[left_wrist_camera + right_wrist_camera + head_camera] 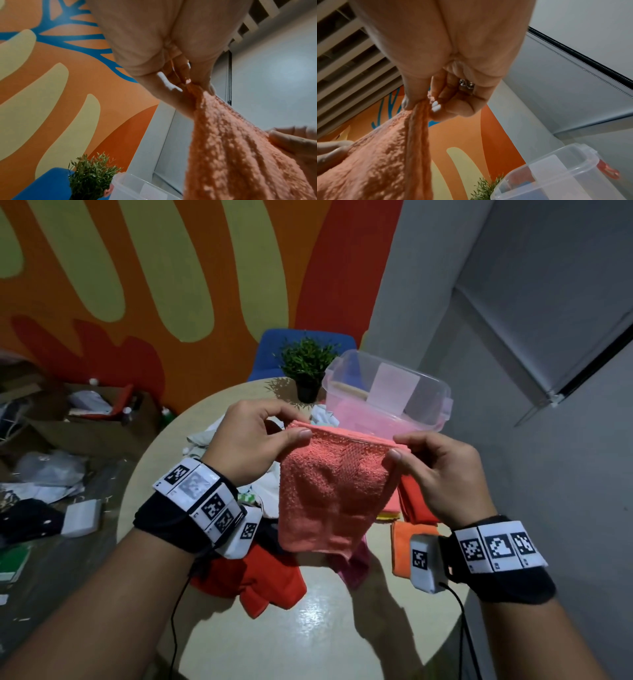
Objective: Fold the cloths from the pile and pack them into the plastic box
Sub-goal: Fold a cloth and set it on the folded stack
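A coral terry cloth (325, 494) hangs in the air above the round table (308, 628), held by its top edge. My left hand (260, 436) pinches the top left corner between thumb and fingers. My right hand (428, 463) pinches the top right corner the same way. The wrist views show each pinch up close, the cloth (240, 148) (385, 155) draping down from the fingers. The clear plastic box (387, 395) stands just behind the cloth with something pink inside. The pile of cloths (260, 577), red, orange, pink and white, lies on the table under my hands.
A small potted plant (306, 364) stands left of the box, with a blue chair (270, 350) behind it. Cardboard boxes and clutter (68, 440) cover the floor to the left. A grey wall (513, 371) closes the right side.
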`<move>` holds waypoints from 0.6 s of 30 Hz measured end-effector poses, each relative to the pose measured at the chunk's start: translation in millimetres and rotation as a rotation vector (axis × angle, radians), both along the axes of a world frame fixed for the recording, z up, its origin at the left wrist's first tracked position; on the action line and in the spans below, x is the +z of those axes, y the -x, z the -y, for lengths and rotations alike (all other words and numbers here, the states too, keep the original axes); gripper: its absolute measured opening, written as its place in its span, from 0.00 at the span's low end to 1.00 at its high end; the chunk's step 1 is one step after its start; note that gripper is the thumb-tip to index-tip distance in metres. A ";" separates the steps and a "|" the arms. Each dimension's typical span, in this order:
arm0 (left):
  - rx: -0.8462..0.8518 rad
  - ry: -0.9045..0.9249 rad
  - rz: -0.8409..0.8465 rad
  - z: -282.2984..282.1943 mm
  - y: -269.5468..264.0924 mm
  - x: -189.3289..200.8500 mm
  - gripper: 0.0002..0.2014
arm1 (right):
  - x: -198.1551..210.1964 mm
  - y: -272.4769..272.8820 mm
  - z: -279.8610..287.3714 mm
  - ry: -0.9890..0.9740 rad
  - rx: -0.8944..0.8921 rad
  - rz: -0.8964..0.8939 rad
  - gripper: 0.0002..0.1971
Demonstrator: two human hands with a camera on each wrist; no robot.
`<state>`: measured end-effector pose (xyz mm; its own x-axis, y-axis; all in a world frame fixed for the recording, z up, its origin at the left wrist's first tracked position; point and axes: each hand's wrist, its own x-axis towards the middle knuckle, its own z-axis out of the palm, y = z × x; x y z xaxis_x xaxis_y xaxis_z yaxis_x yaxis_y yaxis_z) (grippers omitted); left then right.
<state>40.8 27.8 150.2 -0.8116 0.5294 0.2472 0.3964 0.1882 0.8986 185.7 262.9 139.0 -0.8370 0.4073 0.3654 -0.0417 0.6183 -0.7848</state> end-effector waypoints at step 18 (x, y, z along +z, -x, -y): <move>-0.132 -0.036 0.225 14.8 -15.4 13.9 0.06 | 18.1 -24.9 17.0 0.189 0.042 0.012 0.08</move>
